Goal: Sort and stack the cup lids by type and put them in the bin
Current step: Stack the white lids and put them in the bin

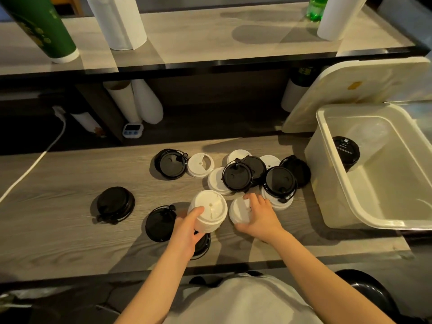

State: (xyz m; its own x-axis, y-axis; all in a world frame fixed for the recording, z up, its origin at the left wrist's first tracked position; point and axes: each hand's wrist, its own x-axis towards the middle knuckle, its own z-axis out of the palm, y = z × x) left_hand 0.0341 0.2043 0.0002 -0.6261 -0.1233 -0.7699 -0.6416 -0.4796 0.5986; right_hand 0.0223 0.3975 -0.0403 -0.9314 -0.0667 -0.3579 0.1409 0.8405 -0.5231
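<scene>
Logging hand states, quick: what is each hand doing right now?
Left hand: grips the stack of white lids.
Right hand: holds a single white lid, somewhat blurred.

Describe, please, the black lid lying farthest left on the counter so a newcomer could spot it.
Start at the wooden counter, with the white bin at its right end. Cross to the opposite end, past the scattered lids. The black lid there lies alone, touching no other, nearest the white cable.

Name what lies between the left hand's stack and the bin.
Head view, from stack to bin: right hand gripping white lid, black lid atop white lids.
</scene>
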